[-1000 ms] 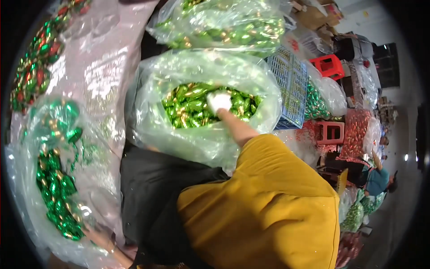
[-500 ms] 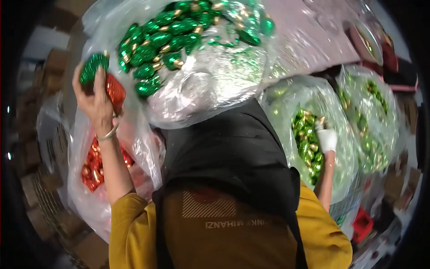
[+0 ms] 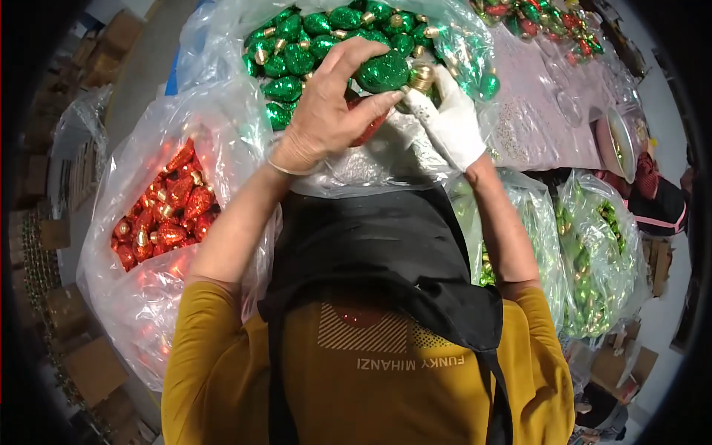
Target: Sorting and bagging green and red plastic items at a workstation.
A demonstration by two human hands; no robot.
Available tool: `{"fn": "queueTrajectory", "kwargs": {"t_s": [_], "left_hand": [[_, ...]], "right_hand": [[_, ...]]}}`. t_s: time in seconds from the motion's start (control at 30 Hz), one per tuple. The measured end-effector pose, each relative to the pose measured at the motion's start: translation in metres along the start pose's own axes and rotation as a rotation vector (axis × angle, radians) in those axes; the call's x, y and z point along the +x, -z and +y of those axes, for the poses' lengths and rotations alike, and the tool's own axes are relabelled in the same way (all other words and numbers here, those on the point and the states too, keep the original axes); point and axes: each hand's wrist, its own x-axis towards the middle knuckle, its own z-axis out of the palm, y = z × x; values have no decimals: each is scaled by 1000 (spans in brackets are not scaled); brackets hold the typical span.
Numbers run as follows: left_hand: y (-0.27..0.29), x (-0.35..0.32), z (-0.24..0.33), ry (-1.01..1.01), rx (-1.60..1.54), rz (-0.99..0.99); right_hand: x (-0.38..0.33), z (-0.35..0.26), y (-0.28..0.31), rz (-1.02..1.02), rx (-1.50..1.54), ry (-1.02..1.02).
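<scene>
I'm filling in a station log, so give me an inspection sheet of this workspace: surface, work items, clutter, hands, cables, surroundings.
Surface: glossy pale pink covering, with loose red and green ornaments
Work items: green glitter ornament; gold cap beside it; red ornament, partly hidden
Clutter: plastic bags of red, dark green and light green ornaments
Hands: left hand, bare, holding the green glitter ornament; right hand, white-gloved, closed around the gold cap
Cables: nothing seen
Surroundings: cardboard boxes at both sides

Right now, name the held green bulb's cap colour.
The cap is gold, clearest in the head view.
</scene>
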Motion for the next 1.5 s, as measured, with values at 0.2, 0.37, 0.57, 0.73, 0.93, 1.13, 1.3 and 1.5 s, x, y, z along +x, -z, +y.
{"fn": "queueTrajectory", "kwargs": {"t_s": [0.2, 0.37, 0.57, 0.73, 0.93, 1.13, 1.3, 1.5], "left_hand": [[18, -16, -10, -61, -57, -198], [14, -33, -13, -242, 128, -268], [26, -21, -5, -125, 100, -432], [23, -31, -4, 8, -40, -512], [27, -20, -8, -60, 48, -612], [23, 0, 14, 141, 280, -853], [30, -4, 38, 60, 228, -429], [8, -14, 36, 60, 389, -703]], "right_hand": [[12, -9, 6, -314, -143, 94], [9, -1, 12, -271, -30, 241], [2, 4, 5, -254, 49, 246], [-8, 11, 6, -143, 15, 269], [-13, 22, 7, -132, -163, 463], [-22, 25, -6, -197, 118, 85], [-20, 26, -1, -162, 74, 96], [13, 28, -4, -327, 44, -246]]}}
